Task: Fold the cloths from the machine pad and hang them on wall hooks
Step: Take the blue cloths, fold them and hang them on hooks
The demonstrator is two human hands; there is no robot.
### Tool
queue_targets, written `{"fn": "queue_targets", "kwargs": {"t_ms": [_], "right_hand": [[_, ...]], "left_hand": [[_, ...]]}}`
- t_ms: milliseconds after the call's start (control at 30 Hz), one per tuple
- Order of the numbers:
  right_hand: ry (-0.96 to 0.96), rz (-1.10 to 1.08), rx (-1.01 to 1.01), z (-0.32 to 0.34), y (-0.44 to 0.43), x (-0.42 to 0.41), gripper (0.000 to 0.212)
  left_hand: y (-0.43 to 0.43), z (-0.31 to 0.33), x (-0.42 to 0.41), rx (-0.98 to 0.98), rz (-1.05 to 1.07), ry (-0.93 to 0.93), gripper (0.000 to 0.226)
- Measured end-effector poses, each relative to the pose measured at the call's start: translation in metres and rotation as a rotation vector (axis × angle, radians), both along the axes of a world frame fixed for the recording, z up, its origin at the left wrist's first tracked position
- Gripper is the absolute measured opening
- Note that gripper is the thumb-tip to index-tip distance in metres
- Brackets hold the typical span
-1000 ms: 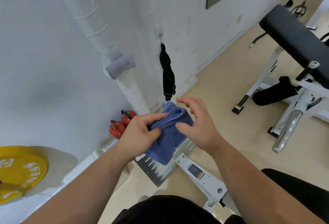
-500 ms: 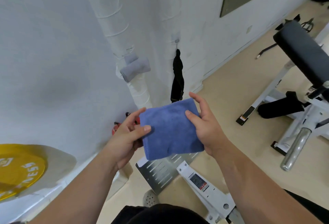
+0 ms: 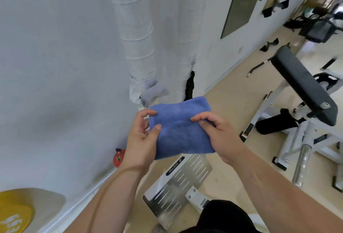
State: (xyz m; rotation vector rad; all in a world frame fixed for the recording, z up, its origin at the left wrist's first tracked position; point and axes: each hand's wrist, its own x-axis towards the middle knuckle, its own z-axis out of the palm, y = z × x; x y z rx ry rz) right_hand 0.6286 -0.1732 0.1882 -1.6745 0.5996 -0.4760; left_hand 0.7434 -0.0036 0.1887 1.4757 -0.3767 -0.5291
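Fingers (image 3: 201,118) of the right hand (image 3: 220,136) curl onto the blue cloth (image 3: 181,129) and pinch its right edge against the thumb. Left hand (image 3: 141,140) pinches the left edge, thumb in front, fingers behind. Cloth is mid-air between both hands, folded to a thick square, close to the wall (image 3: 55,66). Looks light, soft and floppy with a grippy pile, nothing fragile. Layers likely splay if let go, so grip a top corner through all layers when hooking. Black cloth (image 3: 189,88) hangs on the wall just behind; hook too blurred to make out.
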Motion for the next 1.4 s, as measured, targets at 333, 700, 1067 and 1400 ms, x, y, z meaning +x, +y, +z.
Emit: {"fn": "queue_targets", "kwargs": {"t_ms": [333, 700, 1067, 1400], "right_hand": [[0.127, 0.153, -0.284, 0.066, -0.044, 0.031, 0.069], [0.1, 0.201, -0.789, 0.128, -0.151, 0.093, 0.055], [-0.122, 0.53, -0.767, 0.211, -0.406, 0.139, 0.022], [-0.454, 0.632, -0.724, 0.316, -0.503, 0.184, 0.035]], "left_hand": [[-0.038, 0.036, 0.057, 0.178, -0.228, -0.405, 0.079], [-0.131, 0.107, 0.099, 0.235, 0.034, -0.829, 0.022], [-0.336, 0.205, 0.116, 0.313, 0.073, -0.79, 0.015], [-0.439, 0.296, 0.102, 0.151, 0.447, -0.859, 0.039]]}}
